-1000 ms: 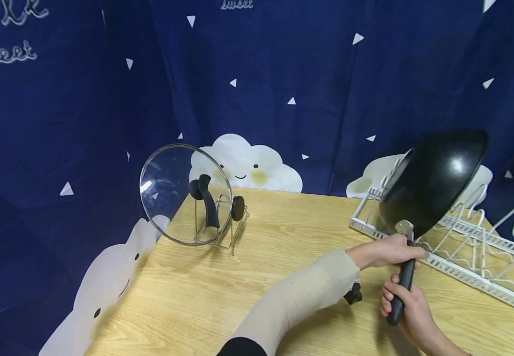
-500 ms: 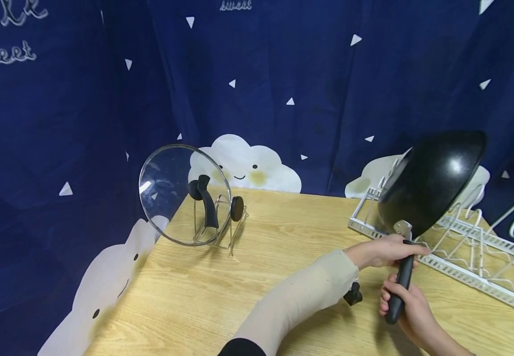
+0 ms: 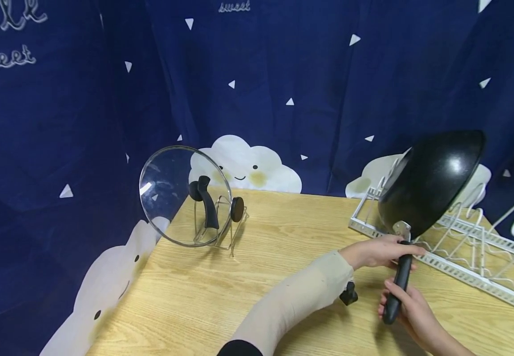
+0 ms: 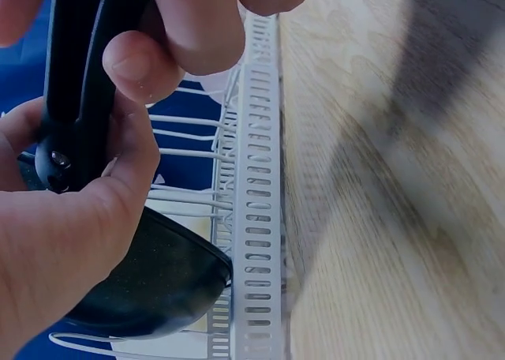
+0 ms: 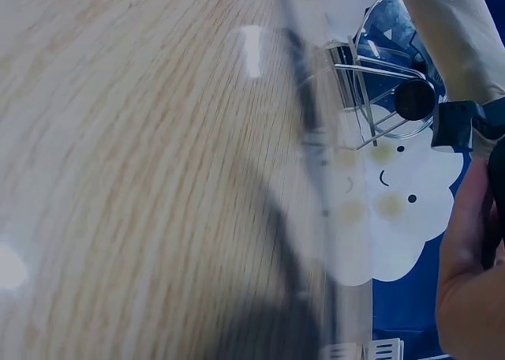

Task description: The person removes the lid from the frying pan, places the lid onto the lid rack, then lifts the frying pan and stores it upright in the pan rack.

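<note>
A black wok [image 3: 435, 178] leans on its side in the white wire rack [image 3: 479, 284] at the right of the head view, its rounded outside facing me. Its long black handle [image 3: 392, 306] slants down toward the front. My left hand [image 3: 377, 251] grips the handle's upper end, close to the metal joint. Lower down, my right hand [image 3: 417, 314] curls round the handle near its tip. The left wrist view has the left thumb and fingers around the handle [image 4: 75, 84], with the wok's rim [image 4: 158, 273] by the rack's slotted rail. In the right wrist view only part of the right hand [image 5: 473, 313] shows.
A glass lid [image 3: 172, 163] with a black handle leans upright in a small wire stand [image 3: 232, 242] at the table's left rear. The wooden table [image 3: 185, 301] ends at a dark blue curtain [image 3: 265, 113] with white clouds.
The handle's tip and both hands have shifted very slightly left. My right fingers sit a little looser round the handle. The wok stays about where it was in the rack.
</note>
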The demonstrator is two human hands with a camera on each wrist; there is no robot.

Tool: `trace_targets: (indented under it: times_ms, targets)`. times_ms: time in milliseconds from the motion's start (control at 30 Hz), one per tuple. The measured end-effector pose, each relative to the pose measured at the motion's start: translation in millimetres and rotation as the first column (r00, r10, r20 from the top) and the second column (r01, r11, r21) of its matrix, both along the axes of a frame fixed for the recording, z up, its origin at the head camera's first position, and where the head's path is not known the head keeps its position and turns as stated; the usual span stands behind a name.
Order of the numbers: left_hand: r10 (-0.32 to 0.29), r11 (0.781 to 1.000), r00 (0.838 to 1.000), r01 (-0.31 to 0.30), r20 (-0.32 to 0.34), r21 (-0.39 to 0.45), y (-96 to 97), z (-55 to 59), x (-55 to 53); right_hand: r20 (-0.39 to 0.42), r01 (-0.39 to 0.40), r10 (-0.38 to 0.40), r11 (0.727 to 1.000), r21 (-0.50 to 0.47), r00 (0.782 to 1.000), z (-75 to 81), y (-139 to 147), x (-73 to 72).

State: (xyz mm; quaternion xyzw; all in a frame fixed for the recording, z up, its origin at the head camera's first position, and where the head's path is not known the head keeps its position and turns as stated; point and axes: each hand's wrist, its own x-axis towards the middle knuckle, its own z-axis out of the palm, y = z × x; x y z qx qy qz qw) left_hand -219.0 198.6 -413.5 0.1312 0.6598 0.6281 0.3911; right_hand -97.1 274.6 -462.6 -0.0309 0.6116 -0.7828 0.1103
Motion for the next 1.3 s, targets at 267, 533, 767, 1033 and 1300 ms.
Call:
trace_targets:
  times_ms: [267, 533, 767, 1033, 1300]
  targets:
    - [0.016, 1.0, 0.999, -0.016, -0.038, -0.006, 0.8, -1.2, -0.9, -0.018, 0.032, -0.031, 0.999, 0.043, 0.999, -2.0, 1, -2.5]
    - [-0.036, 0.999, 0.997, 0.036, -0.065, -0.007, -1.0, -3.1, -3.1, 0.018, 0.071, -0.073, 0.992, 0.104, 0.997, -1.5, 4, -2.7]
    - [-0.041, 0.998, 0.996, 0.038, -0.075, -0.047, -10.0, -3.8, -5.6, -0.069, -0.038, 0.041, 0.998, 0.043, 0.997, -6.4, 19, 2.7]
    - [-0.007, 1.0, 0.998, 0.007, -0.067, -0.002, -21.2, -1.2, -10.7, -0.212, -0.16, 0.148, 0.986, -0.04, 0.966, -18.2, 34, -2.7]
    - [-0.044, 0.999, 0.996, 0.044, -0.084, 0.004, -27.7, -5.8, -13.6, -0.232, -0.198, 0.182, 0.979, -0.044, 0.956, -47.8, 57, -14.9]
